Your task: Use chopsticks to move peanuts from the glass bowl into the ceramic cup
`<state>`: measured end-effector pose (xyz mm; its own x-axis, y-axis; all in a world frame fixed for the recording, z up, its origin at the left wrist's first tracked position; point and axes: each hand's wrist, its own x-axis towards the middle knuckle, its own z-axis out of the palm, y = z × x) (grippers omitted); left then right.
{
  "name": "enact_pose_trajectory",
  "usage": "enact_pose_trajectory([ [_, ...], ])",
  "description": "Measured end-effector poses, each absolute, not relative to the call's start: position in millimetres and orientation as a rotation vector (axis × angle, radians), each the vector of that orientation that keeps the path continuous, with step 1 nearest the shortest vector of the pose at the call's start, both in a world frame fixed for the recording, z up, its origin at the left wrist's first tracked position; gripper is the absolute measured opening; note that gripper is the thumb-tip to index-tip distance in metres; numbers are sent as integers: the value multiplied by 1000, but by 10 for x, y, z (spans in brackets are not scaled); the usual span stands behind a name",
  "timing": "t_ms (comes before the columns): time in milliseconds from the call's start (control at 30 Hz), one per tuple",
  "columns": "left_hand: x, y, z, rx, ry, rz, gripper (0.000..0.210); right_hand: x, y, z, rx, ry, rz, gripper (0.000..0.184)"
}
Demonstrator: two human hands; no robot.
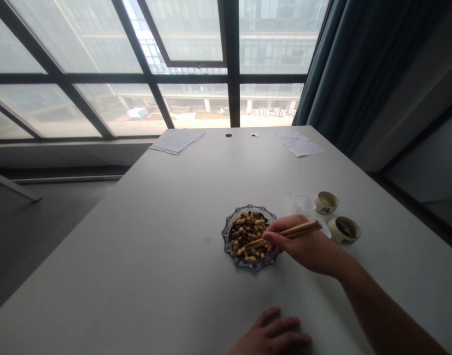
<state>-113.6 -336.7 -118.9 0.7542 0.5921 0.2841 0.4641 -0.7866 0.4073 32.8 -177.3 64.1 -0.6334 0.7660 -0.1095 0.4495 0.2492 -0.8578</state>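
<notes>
My right hand [298, 244] is closed around a pair of wooden chopsticks [302, 229], held slantwise over a scalloped glass plate [226, 246]. Their tips reach down among the peanuts [244, 229], which lie mixed with darker pieces like melon seeds. Whether the tips pinch a peanut is too small to tell. My left hand [272, 335] rests on the white table near the bottom edge of the view, fingers stretched out and holding nothing. Part of the plate's right rim is hidden behind my right hand.
Right of the plate stand two small beige cups, a farther one [325, 202] and a nearer one [345, 230] with dark contents. A clear plastic container [303, 203] sits beside them. Papers [177, 141] and a crumpled sheet [300, 145] lie at the table's [155, 236] far end, before the windows.
</notes>
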Motion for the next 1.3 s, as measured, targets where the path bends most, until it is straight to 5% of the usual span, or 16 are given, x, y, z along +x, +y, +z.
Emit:
enact_pose_trajectory([
  [300, -1123, -3357, -1159, 2647, 821, 576, 37, 347, -1784, 675, -1156, -2098, 1282, 35],
  [500, -1108, -3377, -1185, 2636, 831, 611, 36, 413, -1757, 739, -1367, -2189, 885, 46],
  [667, -1131, -3366, -1167, 2670, 827, 624, 37, 378, -1788, 740, -1238, -2240, 1126, 37],
  [833, -1128, -3357, -1120, 2726, 813, 626, 34, 499, -1758, 822, -1356, -2205, 920, 39],
  [1300, -1114, -3379, -1268, 2790, 816, 688, 28, 557, -1734, 805, -1362, -2155, 1102, 42],
])
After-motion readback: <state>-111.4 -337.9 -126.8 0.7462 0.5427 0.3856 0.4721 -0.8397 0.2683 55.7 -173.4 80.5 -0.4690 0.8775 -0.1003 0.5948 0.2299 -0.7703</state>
